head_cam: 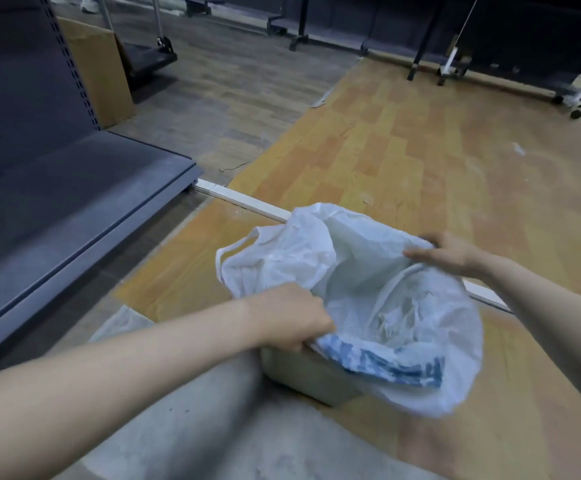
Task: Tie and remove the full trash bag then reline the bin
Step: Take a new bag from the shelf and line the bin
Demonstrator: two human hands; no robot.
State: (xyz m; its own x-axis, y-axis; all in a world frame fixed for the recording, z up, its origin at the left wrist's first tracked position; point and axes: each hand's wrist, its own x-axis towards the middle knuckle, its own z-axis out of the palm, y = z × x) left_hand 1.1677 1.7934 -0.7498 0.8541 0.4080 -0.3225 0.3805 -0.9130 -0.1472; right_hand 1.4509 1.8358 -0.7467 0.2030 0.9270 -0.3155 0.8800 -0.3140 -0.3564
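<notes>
A thin white plastic bag (pixel 361 271) with blue print along its near edge lies open over a small grey bin (pixel 303 374) on the wooden floor. My left hand (pixel 292 317) pinches the bag's near-left edge at the bin's rim. My right hand (pixel 451 252) grips the bag's far-right edge. One loop handle (pixel 237 249) sticks out on the left side. Crumpled white plastic shows down inside the bag. Most of the bin is hidden by the bag.
A dark grey shelf unit (pixel 74 202) stands to the left, with a cardboard box (pixel 98 71) behind it. A white strip (pixel 240 199) runs across the floor beyond the bin. Wheeled racks (pixel 566 95) stand at the far right. My grey trouser leg (pixel 195 417) is in the foreground.
</notes>
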